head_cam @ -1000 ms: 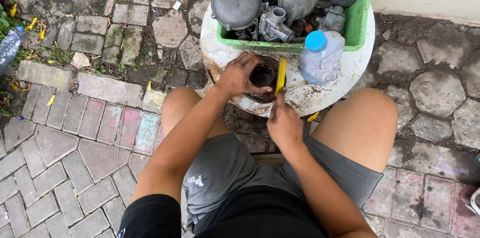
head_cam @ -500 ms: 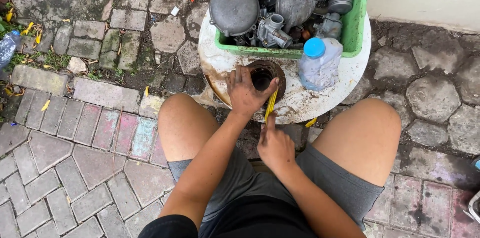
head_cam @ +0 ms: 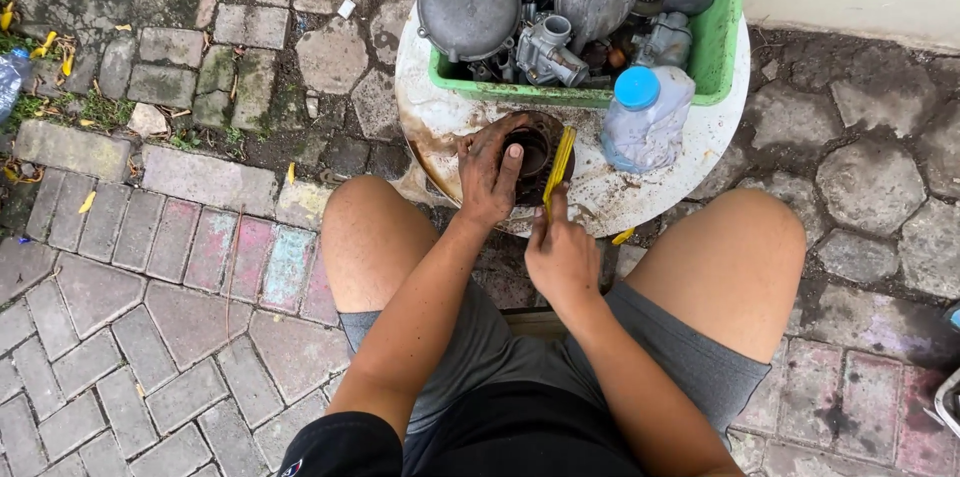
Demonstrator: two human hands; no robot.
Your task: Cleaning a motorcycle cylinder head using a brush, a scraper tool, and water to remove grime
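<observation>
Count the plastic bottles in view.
2. One clear bottle with a blue cap stands on the white round table, beside the green crate; another bottle lies at the far left edge, cut off by the frame.

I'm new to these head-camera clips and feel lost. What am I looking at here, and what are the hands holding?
There is no machine: a camera worn on a person's head looks down at their own two bare hands and knees as they sit over a paved yard. In front stands a round white stained tabletop. On it, the left hand grips a rusty round metal part, and the right hand holds a yellow brush against it. Behind sits a green crate full of grey engine parts, such as a carburettor, and beside it a clear plastic bottle with a blue cap.
</observation>
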